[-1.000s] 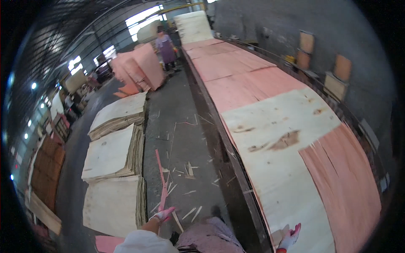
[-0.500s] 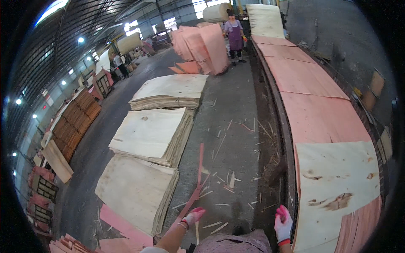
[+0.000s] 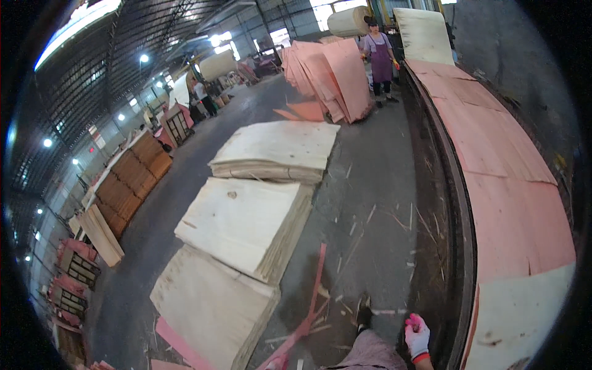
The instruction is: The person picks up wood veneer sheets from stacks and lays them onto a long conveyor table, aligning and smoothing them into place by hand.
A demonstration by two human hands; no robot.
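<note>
My right hand (image 3: 417, 337), in a white glove with pink fingers, hangs beside the long conveyor table (image 3: 464, 237). Its fingers are curled in, and I see nothing in them. At the bottom edge only a bit of my left hand (image 3: 277, 362) shows, near a long pink veneer strip (image 3: 319, 271) on the floor; its fingers are hidden. Overlapping pink veneer sheets (image 3: 509, 194) lie along the conveyor to my right, with a pale, knotty veneer sheet (image 3: 521, 317) at its near end.
Three pale veneer stacks, near (image 3: 213, 302), middle (image 3: 240, 216) and far (image 3: 274, 142), line the floor on my left. A leaning pink veneer bundle (image 3: 330, 77) and a person in a purple apron (image 3: 381, 58) stand farther off. Wood scraps (image 3: 410, 216) litter the floor.
My view has turned left, so the stacks and conveyor sit farther right. My left hand has dropped almost out of view. One of my feet now shows ahead; my right hand stays beside the conveyor.
</note>
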